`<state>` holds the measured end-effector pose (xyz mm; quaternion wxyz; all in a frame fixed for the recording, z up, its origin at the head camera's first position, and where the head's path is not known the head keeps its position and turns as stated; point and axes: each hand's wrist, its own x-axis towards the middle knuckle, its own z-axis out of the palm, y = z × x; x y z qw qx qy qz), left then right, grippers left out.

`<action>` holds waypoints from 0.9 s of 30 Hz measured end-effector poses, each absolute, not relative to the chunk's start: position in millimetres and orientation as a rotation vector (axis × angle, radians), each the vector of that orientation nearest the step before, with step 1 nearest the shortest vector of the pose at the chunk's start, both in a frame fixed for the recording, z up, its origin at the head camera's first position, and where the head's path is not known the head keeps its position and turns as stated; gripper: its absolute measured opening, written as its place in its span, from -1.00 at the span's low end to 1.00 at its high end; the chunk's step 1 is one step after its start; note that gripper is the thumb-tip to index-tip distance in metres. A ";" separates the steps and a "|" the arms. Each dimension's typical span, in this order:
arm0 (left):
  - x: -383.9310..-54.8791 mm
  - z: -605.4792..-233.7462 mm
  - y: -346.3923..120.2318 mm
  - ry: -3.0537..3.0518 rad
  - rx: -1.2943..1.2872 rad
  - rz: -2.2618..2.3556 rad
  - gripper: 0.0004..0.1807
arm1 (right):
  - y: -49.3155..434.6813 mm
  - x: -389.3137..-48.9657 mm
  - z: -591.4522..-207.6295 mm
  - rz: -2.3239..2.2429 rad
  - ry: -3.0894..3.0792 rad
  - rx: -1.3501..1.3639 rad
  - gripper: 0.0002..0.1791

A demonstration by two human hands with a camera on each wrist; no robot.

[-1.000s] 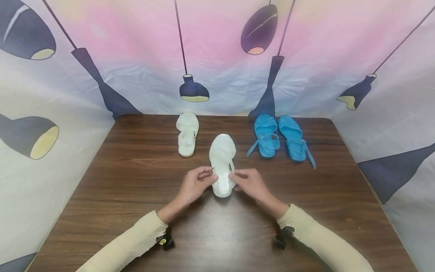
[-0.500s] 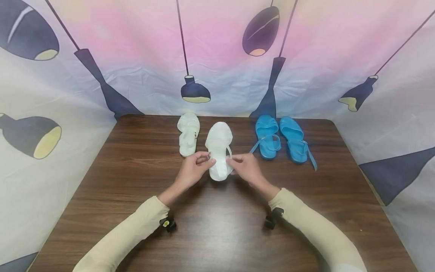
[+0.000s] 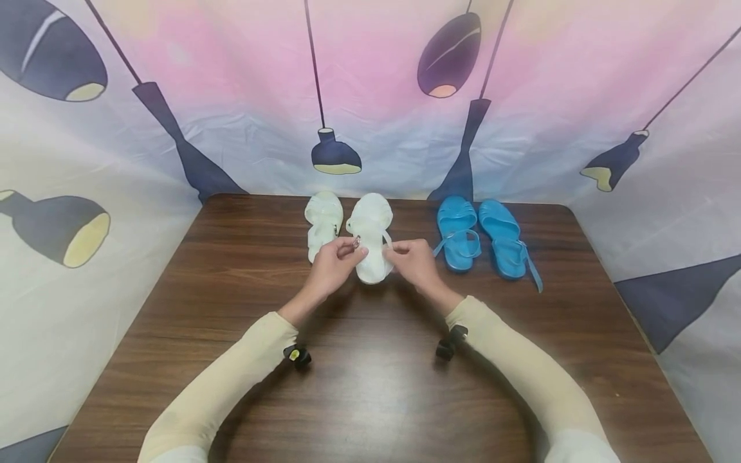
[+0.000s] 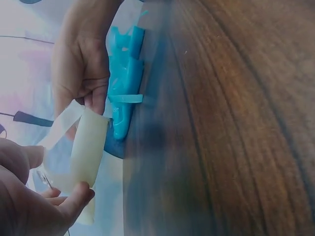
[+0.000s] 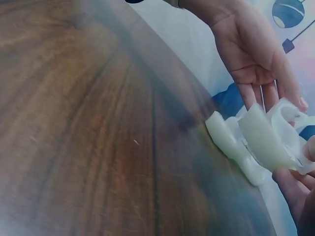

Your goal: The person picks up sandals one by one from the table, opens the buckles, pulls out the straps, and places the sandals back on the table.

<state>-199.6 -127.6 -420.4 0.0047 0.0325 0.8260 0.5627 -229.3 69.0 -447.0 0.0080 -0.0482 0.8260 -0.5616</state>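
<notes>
Both hands hold a whitish sandal (image 3: 372, 209) by its heel end, toe pointing away toward the table's back edge. The left hand (image 3: 331, 267) pinches its left side, beside the small metal buckle (image 3: 356, 242). On the other side, the right hand (image 3: 418, 262) grips near the loose ankle strap (image 3: 387, 240). In the left wrist view the sandal (image 4: 89, 142) appears raised off the tabletop. A matching whitish sandal (image 3: 323, 209) lies just to its left, its heel partly hidden by the left hand. The right wrist view shows this second sandal (image 5: 224, 135) behind the held one.
Two blue sandals, a left one (image 3: 456, 215) and a right one (image 3: 499, 222), lie side by side at the back right with straps loose. The brown wooden table (image 3: 370, 386) ends at a printed cloth backdrop (image 3: 260, 148).
The hands have carried the whitish sandal away from the body, toward the back edge, and slightly left, bringing it beside the other whitish one. The blue sandals have stayed put.
</notes>
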 end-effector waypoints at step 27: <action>-214.4 -414.4 -137.1 2.455 0.021 1.967 -0.42 | 43.7 -282.1 -460.0 -1.746 2.711 -0.091 -0.78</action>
